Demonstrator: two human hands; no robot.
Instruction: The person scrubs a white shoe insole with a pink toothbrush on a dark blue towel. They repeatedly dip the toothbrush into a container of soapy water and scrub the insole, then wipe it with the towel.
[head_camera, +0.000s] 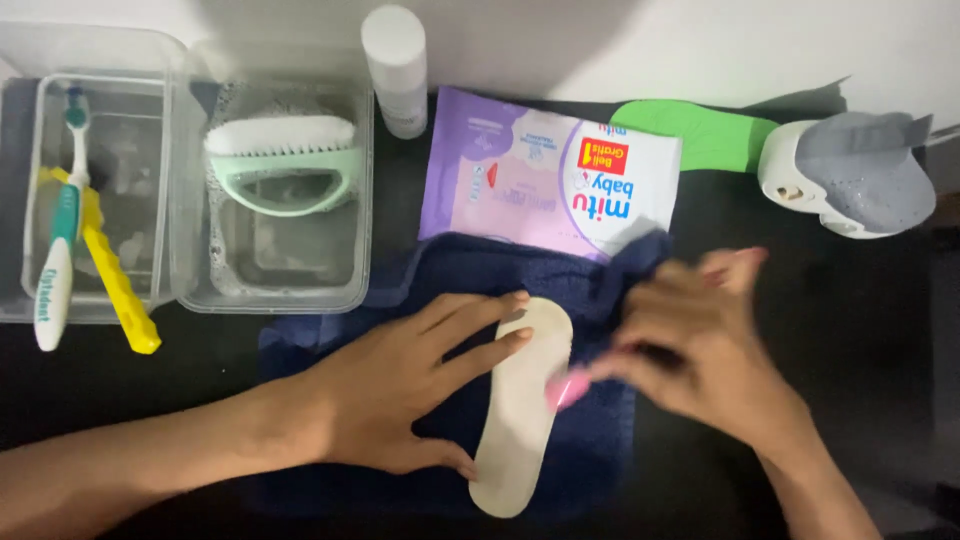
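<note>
left hand (410, 395) flat, fingers spread, pressing cream insole (522, 410) on navy towel (600, 440) | right hand (700, 350) blurred, closed around pink brush (566, 388) touching insole | wipes pack (545, 175) far

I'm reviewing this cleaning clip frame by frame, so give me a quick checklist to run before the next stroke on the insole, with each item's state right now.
1. Insole lies flat on the dark blue towel: ok.
2. Left hand pins the insole, fingers across its upper end: ok.
3. Right hand has a firm hold of the pink tool: cannot tell, the hand is blurred.
4. Pink tool's tip meets the insole's edge: ok, though blurred.
5. Green scrub brush sits within reach in the clear tub: ok.
6. Wipes pack lies behind the towel, its corner under the cloth: ok.
</note>
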